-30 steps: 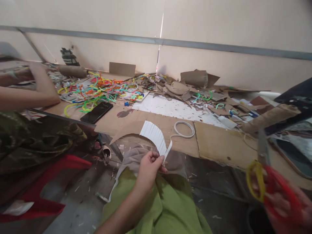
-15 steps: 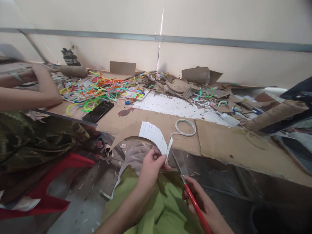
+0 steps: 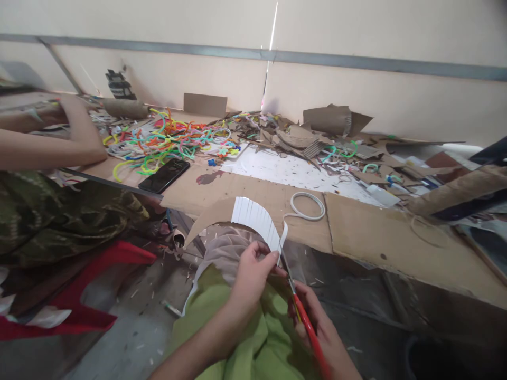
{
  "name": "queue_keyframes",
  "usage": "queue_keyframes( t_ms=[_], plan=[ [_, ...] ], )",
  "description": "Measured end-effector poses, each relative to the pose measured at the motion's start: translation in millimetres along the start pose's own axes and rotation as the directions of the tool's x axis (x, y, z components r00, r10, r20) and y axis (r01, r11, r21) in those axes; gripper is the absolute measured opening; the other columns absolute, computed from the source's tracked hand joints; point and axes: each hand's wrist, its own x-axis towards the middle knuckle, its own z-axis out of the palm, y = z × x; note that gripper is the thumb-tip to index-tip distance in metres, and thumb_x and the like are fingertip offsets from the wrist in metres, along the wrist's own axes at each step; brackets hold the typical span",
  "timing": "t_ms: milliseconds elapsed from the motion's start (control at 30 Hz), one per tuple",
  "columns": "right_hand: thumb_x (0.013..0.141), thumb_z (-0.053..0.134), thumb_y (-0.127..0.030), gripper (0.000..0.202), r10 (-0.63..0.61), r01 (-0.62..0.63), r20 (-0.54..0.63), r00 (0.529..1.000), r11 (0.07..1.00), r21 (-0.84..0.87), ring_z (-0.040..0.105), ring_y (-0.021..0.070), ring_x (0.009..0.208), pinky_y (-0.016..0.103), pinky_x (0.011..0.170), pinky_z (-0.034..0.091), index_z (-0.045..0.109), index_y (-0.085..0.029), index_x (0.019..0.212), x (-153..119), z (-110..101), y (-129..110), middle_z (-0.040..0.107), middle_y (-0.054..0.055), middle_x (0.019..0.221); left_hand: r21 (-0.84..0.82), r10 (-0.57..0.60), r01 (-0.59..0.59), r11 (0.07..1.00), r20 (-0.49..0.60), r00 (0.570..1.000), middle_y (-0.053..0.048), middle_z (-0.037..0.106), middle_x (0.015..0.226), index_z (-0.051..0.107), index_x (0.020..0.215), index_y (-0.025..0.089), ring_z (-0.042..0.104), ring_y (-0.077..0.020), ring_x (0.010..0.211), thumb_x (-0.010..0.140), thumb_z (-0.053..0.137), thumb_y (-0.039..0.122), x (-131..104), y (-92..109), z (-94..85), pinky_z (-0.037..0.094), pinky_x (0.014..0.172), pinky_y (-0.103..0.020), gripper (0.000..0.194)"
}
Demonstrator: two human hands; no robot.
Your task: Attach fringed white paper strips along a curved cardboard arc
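My left hand (image 3: 257, 266) pinches the near end of a curved cardboard strip (image 3: 216, 209), whose right part is covered with white tape pieces (image 3: 254, 215) side by side. The loose tail of a tape roll (image 3: 308, 206) runs down to the same fingers. The roll itself lies flat on the table's cardboard cover. Closed round red-handled scissors (image 3: 304, 314), my right hand (image 3: 312, 309) is just right of the left one. The scissor blades point up and lie at the tape tail beside my left fingertips; whether they are parted I cannot tell.
Colourful pipe cleaners (image 3: 166, 140) are heaped at the left, with a black phone (image 3: 164, 177) before them. Cardboard scraps (image 3: 301, 140) lie along the wall. Another person's arm (image 3: 51, 145) rests at the far left, above a red chair (image 3: 95, 285). A brown roll (image 3: 459, 192) leans at the right.
My right hand has brought the scissors left and up, so the blades now reach the tape tail at my left fingers. The view has shifted slightly.
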Motion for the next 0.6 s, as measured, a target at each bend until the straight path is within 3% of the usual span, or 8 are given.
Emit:
queue_keyframes(
  t_ms=[333,600],
  plan=[
    [0.084,0.07,-0.063,0.06,-0.025,0.027,-0.076,0.997,0.999,0.023,0.059,0.0218,0.074,0.03,0.068,0.051,0.062,-0.034,0.136,-2,15,-18,0.066,0.003,0.092,0.006,0.012,-0.012,1.0,0.01,1.0,0.005,0.059,0.069,0.054,0.076,0.019,0.066,-0.014,0.049,0.071,0.079,0.033,1,-4,0.2,0.049,0.05,-0.023,0.03],
    [0.081,0.072,-0.069,0.068,-0.006,0.007,-0.046,0.999,1.0,0.019,0.062,0.0224,0.081,0.031,0.074,0.053,0.06,-0.033,0.137,-3,14,-20,0.069,0.005,0.105,0.001,0.013,-0.013,1.0,0.008,1.0,0.005,0.059,0.067,0.054,0.077,0.019,0.066,-0.0137,0.049,0.073,0.076,0.031,0,-5,1.7,0.049,0.049,-0.023,0.025]
  ],
)
